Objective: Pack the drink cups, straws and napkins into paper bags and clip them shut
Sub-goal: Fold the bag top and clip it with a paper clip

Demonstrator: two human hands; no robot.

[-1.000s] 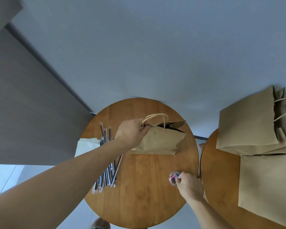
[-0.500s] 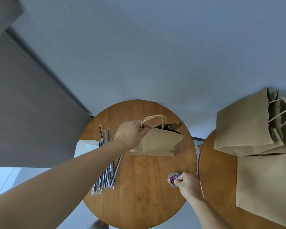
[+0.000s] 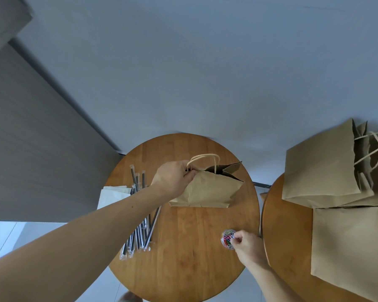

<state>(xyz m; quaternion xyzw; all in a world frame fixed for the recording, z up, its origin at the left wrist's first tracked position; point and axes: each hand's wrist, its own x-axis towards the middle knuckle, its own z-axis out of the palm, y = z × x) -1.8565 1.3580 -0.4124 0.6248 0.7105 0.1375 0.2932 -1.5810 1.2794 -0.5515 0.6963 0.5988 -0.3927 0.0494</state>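
Note:
A brown paper bag with twine handles stands on the round wooden table. My left hand pinches its top edge by the handles, and the right end of its mouth gapes open. My right hand pinches a clip over a small clear tub of coloured paper clips near the table's right edge. Wrapped black straws lie in a bundle on the left, next to white napkins. No cups show.
A second round table stands close on the right, carrying several brown paper bags, one lying flat. A grey wall rises behind both tables. Pale floor shows at the lower left.
My right hand's fingers have curled and lifted slightly from the clip tub with a clip between them. My left hand keeps its hold on the bag's top.

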